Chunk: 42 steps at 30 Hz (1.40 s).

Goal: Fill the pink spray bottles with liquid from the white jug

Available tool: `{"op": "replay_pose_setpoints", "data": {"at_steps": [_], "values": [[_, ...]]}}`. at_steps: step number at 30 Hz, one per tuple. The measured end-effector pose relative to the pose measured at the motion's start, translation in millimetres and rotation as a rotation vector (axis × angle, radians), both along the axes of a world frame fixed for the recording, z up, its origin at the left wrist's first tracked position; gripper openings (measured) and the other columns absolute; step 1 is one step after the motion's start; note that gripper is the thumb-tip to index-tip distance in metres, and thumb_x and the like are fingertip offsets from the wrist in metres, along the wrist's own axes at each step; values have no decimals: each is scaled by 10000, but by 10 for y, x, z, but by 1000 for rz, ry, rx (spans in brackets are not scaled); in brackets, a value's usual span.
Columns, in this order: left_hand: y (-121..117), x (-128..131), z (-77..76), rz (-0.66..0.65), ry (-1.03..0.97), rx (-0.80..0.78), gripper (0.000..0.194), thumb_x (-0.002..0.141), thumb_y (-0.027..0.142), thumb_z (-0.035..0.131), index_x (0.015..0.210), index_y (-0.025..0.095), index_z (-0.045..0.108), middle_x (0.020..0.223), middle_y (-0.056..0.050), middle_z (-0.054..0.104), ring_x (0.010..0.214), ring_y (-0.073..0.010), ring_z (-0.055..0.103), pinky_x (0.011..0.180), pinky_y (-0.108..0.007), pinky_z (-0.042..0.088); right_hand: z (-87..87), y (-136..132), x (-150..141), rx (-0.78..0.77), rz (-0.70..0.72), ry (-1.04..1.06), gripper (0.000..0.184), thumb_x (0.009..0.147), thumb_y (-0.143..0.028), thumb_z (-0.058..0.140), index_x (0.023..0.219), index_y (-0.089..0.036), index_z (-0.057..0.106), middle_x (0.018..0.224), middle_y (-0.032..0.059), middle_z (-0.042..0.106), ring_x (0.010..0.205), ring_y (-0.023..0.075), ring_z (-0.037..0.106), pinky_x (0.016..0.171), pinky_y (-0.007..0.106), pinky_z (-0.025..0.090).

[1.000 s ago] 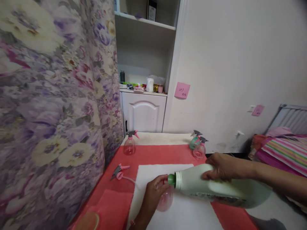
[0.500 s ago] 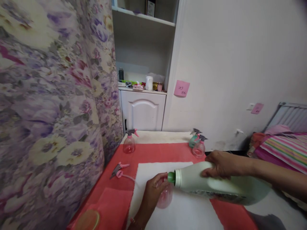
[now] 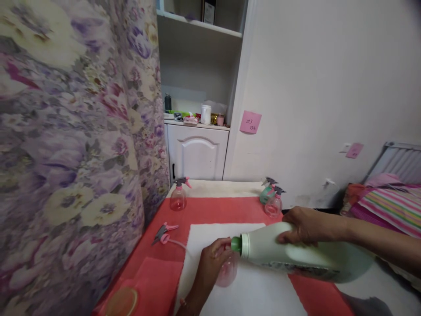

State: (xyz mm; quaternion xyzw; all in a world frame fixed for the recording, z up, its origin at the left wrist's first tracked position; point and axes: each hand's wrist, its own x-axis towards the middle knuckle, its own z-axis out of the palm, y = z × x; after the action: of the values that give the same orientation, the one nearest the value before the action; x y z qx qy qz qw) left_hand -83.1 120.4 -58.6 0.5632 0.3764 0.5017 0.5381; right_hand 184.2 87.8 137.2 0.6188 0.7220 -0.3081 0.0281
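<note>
My right hand (image 3: 307, 226) is closed round the handle of a big pale green jug (image 3: 269, 243), tipped on its side with its green spout (image 3: 236, 244) pointing left. At the mouth of a clear pink spray bottle (image 3: 226, 271), my left hand (image 3: 213, 259) grips the neck from the left, just under the spout. Whether liquid is flowing cannot be made out. That bottle stands on a white cloth (image 3: 259, 294). A grey and pink spray head (image 3: 164, 233) with its tube lies on the red cloth, left of my left hand.
A pink spray bottle (image 3: 178, 199) stands at the back left. Another pink one (image 3: 273, 205) and a green one (image 3: 265, 193) are at the back right. A round lid-like object (image 3: 121, 302) lies front left. A floral curtain (image 3: 82, 153) borders the left side.
The view has shifted very slightly. Both hands, the jug and the spray bottle hold practically the same positions.
</note>
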Motion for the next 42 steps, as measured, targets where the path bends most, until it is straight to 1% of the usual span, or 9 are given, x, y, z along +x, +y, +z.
{"op": "replay_pose_setpoints", "data": {"at_steps": [9, 14, 21, 26, 30, 38, 42], "values": [[-15, -4, 50, 8, 13, 7, 217, 683, 258, 712, 885, 202, 772, 947, -71, 799, 943, -260, 704, 864, -336, 514, 19, 18, -21, -5, -5, -7, 405, 759, -585, 634, 710, -191, 554, 560, -10, 585, 460, 112, 533, 430, 220, 420], [-18, 1, 47, 2, 12, 9, 226, 691, 280, 710, 895, 203, 771, 953, -76, 799, 952, -266, 704, 869, -344, 518, 55, 8, -42, -4, 2, -22, 433, 751, -614, 625, 697, -190, 556, 552, -14, 583, 446, 108, 522, 426, 220, 403], [-27, 8, 51, 3, 25, 17, 214, 692, 257, 693, 884, 200, 769, 926, -68, 797, 937, -253, 704, 859, -325, 516, 96, 5, -101, -12, -16, -47, 399, 750, -572, 632, 680, -190, 543, 542, -13, 574, 446, 111, 521, 421, 219, 402], [-22, 3, 25, 2, 30, 27, 221, 704, 229, 678, 904, 201, 766, 953, -70, 797, 949, -250, 701, 868, -323, 505, 101, 6, -73, -3, 7, -58, 442, 745, -624, 619, 690, -191, 555, 555, -10, 592, 445, 111, 529, 427, 221, 400], [-11, 0, 0, 3, 35, 35, 217, 710, 210, 671, 905, 201, 765, 940, -65, 796, 937, -248, 701, 857, -318, 505, 98, -1, -56, -5, 12, -57, 436, 747, -618, 621, 701, -188, 561, 546, -15, 588, 441, 108, 526, 426, 219, 388], [10, 4, -63, 9, 44, 41, 227, 715, 223, 687, 928, 201, 761, 962, -69, 793, 951, -257, 699, 856, -325, 512, 89, 26, -74, -6, 9, -63, 438, 741, -615, 622, 681, -186, 560, 542, -8, 589, 436, 113, 523, 427, 232, 386], [14, -2, -71, 4, 46, 48, 222, 719, 244, 693, 925, 203, 764, 952, -66, 795, 943, -257, 702, 850, -323, 515, 66, 33, -53, -11, 12, -51, 453, 740, -635, 613, 695, -187, 558, 541, -9, 585, 434, 114, 522, 428, 233, 399]]}}
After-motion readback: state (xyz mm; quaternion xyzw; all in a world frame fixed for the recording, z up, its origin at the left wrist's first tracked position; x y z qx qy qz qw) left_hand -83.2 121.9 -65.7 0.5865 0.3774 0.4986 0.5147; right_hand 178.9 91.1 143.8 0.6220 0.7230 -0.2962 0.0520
